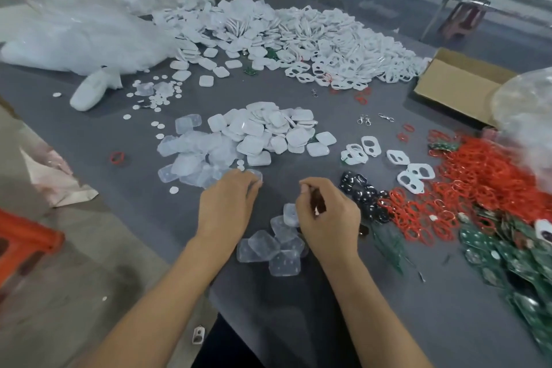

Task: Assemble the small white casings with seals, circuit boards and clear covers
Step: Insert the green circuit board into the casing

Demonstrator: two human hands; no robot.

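Observation:
My left hand (228,203) reaches over the near edge of a pile of clear covers (194,155), fingertips curled on one clear cover (255,175). My right hand (327,212) is loosely curled above a small cluster of clear covers (268,248); whether it holds anything is unclear. A heap of white square casings (274,131) lies behind. White frames with two holes (412,173) sit to the right, beside red seals (478,188), green circuit boards (507,254) and dark round parts (361,191).
A large heap of white casings and frames (298,33) fills the back of the grey table, with plastic bags (74,33) at the left. A cardboard box (457,84) stands at the right. Small white discs (158,95) and metal clasps (364,120) lie scattered. An orange stool (27,236) stands at the left.

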